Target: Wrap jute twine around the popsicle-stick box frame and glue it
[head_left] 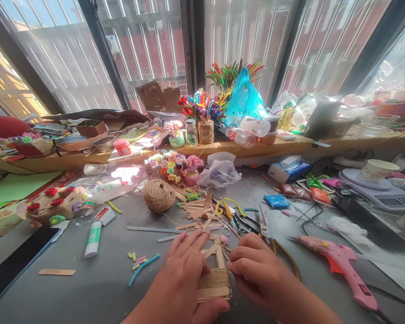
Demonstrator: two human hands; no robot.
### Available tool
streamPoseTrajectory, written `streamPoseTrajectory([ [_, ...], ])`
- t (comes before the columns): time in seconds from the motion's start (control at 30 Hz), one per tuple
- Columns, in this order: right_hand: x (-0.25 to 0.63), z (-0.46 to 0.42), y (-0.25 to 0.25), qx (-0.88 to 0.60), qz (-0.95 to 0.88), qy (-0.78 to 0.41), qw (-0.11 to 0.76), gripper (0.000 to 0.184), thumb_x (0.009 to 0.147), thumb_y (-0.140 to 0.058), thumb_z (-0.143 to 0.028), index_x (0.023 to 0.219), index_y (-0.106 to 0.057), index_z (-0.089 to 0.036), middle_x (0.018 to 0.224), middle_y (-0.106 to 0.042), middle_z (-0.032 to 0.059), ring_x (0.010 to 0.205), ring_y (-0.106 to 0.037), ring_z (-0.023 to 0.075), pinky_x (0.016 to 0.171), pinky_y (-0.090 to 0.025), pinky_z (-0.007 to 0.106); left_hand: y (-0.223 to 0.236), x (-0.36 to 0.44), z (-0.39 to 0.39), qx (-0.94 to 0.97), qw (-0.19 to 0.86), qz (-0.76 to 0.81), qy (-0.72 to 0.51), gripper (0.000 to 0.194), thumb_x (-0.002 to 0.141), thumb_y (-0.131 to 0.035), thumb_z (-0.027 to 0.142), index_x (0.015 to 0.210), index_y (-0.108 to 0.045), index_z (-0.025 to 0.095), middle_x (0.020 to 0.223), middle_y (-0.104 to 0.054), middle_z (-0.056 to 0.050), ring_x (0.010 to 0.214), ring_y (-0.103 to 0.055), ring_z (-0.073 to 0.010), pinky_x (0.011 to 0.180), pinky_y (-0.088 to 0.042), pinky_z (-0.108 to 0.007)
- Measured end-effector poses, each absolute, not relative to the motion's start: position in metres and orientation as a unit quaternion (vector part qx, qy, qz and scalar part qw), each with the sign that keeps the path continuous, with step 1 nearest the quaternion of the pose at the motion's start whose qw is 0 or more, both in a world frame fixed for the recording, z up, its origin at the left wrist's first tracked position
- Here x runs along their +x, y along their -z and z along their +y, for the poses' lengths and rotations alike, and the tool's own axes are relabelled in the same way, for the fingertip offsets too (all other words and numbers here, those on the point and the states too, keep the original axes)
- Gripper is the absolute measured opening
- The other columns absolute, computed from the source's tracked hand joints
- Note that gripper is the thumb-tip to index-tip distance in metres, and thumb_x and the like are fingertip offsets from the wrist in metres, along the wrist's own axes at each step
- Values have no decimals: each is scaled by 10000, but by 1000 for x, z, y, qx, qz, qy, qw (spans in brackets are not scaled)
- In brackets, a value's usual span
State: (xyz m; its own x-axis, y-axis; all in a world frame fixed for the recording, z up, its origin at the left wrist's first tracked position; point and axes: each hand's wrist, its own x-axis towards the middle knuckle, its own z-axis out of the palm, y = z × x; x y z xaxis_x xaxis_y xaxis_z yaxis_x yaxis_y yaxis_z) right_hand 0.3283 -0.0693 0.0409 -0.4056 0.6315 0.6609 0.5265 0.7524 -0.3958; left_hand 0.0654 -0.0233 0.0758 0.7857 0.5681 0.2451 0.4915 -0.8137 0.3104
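My left hand (185, 279) grips a small frame of wooden craft sticks (216, 281) wound with brown twine, thumb under its lower stick and fingers laid over its left side. My right hand (256, 270) is closed in a pinch at the frame's right edge, on what looks like the twine strand. The frame rests low on the grey table (97, 288), between both hands. A ball of twine (159, 195) sits further back, left of centre.
A pink glue gun (340, 263) lies right of my hands; scissors (263, 225) and loose sticks (197, 209) lie just beyond them. A glue tube (93, 239), a dark tablet (16, 263) and a lone stick (56, 272) lie at left. The windowsill holds cluttered craft supplies.
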Motion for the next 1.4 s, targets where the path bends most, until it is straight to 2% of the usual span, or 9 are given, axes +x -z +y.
streamPoseTrajectory([
  [0.1,325,-68,-42,-347,-831,-71,429,230,999,-591,-9,1008,-648,-232,895,-782,26,814,-576,210,748,-495,341,-70,67,-21,938,112,274,-179,528,975,-780,611,1331,-658,242,1651,-627,-176,1544,-572,-420,1300,-422,-655],
  [0.2,323,-67,-42,-348,-824,-67,442,220,1020,-582,-25,1009,-649,-234,871,-774,28,804,-580,211,742,-501,342,-74,72,-19,941,114,271,-168,833,866,-835,410,1611,-488,276,1666,-606,-151,1540,-558,-424,1306,-393,-679],
  [0.37,324,-67,-40,-361,-822,-76,433,204,1026,-598,-41,1019,-638,-240,876,-775,23,811,-607,210,766,-510,344,-110,91,-23,925,150,340,-78,1002,708,-842,241,1650,-501,260,1665,-591,-146,1525,-545,-440,1283,-438,-668],
  [0.53,329,-68,-38,-389,-831,-43,394,262,1001,-583,-8,1096,-664,-238,954,-791,22,838,-588,223,802,-449,363,-115,93,-20,916,169,363,-25,1100,677,-914,288,1685,-476,231,1676,-574,-186,1540,-516,-480,1290,-400,-727],
  [0.8,332,-72,-45,-360,-834,-43,416,288,1055,-515,-27,1209,-673,-212,853,-717,29,788,-534,230,754,-400,359,-72,45,-17,895,184,357,-195,1444,647,-950,231,1789,-89,433,1765,-441,-101,1596,-467,-440,1265,-497,-625],
  [0.93,328,-75,-37,-347,-807,-93,469,296,1088,-508,-94,1304,-661,-226,893,-697,40,803,-558,238,760,-445,357,-44,44,-24,846,308,353,-255,1361,671,-954,289,1770,-161,409,1792,-374,-100,1635,-411,-455,1269,-491,-589],
  [1.1,324,-76,-27,-368,-751,-156,526,314,1062,-550,-44,1253,-641,-276,909,-685,16,836,-603,225,820,-512,352,-4,57,-33,744,512,294,-312,1239,756,-861,283,1728,-94,322,1719,-477,-152,1592,-500,-399,1276,-472,-524],
  [1.3,323,-77,-27,-368,-751,-169,521,334,1023,-568,-15,1218,-651,-273,979,-718,33,879,-638,234,839,-532,361,21,51,-25,806,420,279,-309,1301,786,-923,394,1747,-46,374,1714,-465,-161,1594,-491,-430,1288,-434,-596],
  [1.4,319,-79,-29,-373,-752,-162,519,336,1019,-558,-12,1224,-648,-263,994,-731,45,878,-643,240,835,-536,365,18,45,-21,860,310,247,-321,1169,828,-935,514,1735,-210,380,1815,-291,-180,1679,-328,-477,1284,-430,-630],
])
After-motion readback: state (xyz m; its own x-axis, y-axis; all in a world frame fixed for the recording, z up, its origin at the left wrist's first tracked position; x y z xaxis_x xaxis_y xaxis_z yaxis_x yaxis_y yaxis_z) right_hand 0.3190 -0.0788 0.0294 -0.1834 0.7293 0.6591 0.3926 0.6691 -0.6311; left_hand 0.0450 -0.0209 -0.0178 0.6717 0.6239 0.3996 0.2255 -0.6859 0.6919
